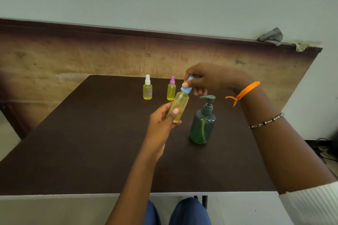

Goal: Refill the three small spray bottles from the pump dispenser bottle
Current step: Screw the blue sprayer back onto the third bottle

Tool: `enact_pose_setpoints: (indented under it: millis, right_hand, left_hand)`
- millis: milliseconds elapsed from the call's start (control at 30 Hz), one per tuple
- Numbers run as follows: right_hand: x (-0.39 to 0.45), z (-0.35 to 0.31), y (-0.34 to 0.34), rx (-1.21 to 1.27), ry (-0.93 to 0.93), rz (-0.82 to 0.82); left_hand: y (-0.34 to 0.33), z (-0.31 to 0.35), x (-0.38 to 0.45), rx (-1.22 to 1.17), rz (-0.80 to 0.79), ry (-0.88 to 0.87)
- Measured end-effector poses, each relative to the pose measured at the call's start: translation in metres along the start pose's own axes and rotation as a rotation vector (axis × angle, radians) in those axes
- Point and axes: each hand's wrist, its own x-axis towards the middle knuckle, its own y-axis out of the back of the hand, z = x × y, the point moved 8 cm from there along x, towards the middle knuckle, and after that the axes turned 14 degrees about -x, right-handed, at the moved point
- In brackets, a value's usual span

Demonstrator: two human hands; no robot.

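**Blue cap under the fingers, bottle held off the table**

The left hand point(161, 120) holds the blue-capped spray bottle point(180, 105) around its lower body, thumb across the front, tilted with its top leaning toward 1 o'clock and lifted clear of the table point(91, 133). The right hand point(203, 78) comes in from above and pinches the blue cap point(187, 87) between thumb and fingers. The bottle shows yellow liquid through most of its body, so I cannot tell whether the cap is going on or coming off.

The pump dispenser bottle point(202, 124) stands just beside the held bottle at 4 o'clock, with green liquid low in it. The white-capped bottle point(147, 88) and the pink-capped bottle point(171, 89) stand upright at 11 and 12 o'clock, near the far edge, both yellow-filled and capped.

To do this step well, the left hand should bring the bottle nearer upright before the cap loosens, since a tilted open neck would likely spill. The right hand should turn the collar itself, not the spray head, while the left grips firmly without squeezing the soft wall. Keeping the elbow clear of the pump avoids toppling it.
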Motion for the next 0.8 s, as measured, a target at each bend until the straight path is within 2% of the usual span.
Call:
enact_pose_setpoints:
  millis: [100, 200, 300, 467, 533, 600, 700, 800]
  right_hand:
    - [-0.001, -0.004, -0.001, 0.099, 0.018, 0.012]
    - [-0.005, -0.014, 0.006, 0.021, 0.146, 0.014]
    - [-0.005, -0.019, 0.011, -0.013, 0.184, 0.036]
    - [-0.004, -0.014, 0.005, -0.005, 0.042, -0.061]
    - [-0.002, -0.007, 0.004, -0.093, -0.029, -0.035]
    - [-0.001, -0.005, 0.005, -0.072, -0.038, 0.019]
    - [-0.005, -0.01, 0.009, 0.108, 0.046, 0.052]
    - [-0.009, -0.014, 0.009, 0.106, 0.139, -0.025]
  left_hand:
    - [-0.001, 0.0, -0.001, -0.023, -0.001, 0.016]
    - [0.0, 0.0, -0.002, -0.06, 0.003, 0.041]
    - [-0.002, 0.001, -0.003, -0.07, -0.004, 0.048]
    - [-0.002, 0.004, -0.003, 0.004, 0.005, 0.026]
    - [-0.002, 0.004, -0.004, 0.014, 0.002, 0.028]
    - [-0.002, 0.005, -0.005, -0.01, -0.005, 0.04]
    - [-0.005, 0.005, -0.006, -0.049, -0.02, 0.05]
    - [-0.006, 0.006, -0.006, -0.054, -0.024, 0.039]
